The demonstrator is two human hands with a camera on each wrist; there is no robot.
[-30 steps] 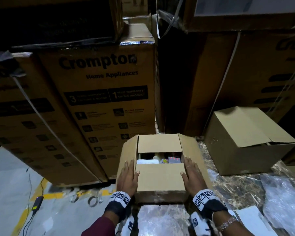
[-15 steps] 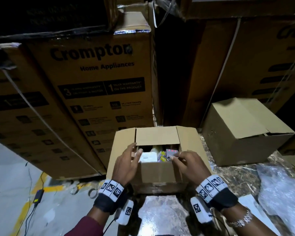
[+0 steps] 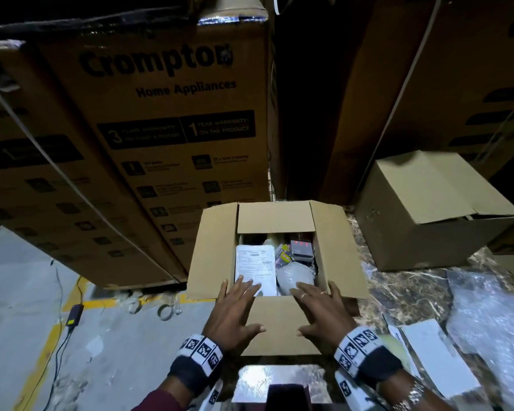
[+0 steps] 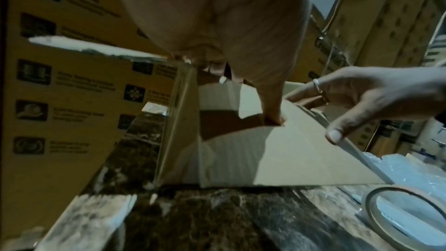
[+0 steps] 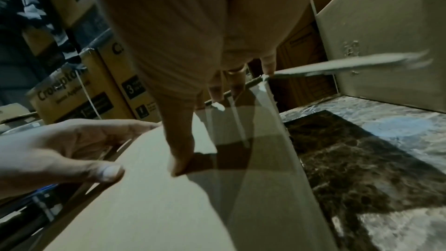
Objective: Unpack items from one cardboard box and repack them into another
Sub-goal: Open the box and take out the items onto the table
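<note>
An open cardboard box (image 3: 336, 247) sits before me on a marble top, its flaps spread outward. Inside lie a white printed packet (image 3: 254, 262), a bubble-wrapped lump (image 3: 294, 275), a dark box with red dots (image 3: 301, 247) and a yellow-purple pack (image 3: 284, 256). My left hand (image 3: 235, 310) and right hand (image 3: 321, 310) press flat on the near flap (image 3: 279, 321), fingers straight and reaching over its fold. The wrist views show each thumb (image 4: 272, 115) (image 5: 181, 159) on the flap. A second cardboard box (image 3: 428, 209) stands at the right, its flaps folded over.
Tall Crompton cartons (image 3: 161, 114) wall the back and left. Bubble wrap (image 3: 487, 321) and a white flat piece (image 3: 433, 351) lie on the marble top (image 3: 398, 292) at the right. A tape roll (image 4: 410, 213) lies near me. Grey floor with a black adapter (image 3: 74, 314) is at the left.
The near flap, lying over the box a second ago, has been folded outward toward me. Both hands moved from the box's sides onto that flap, and the contents now show.
</note>
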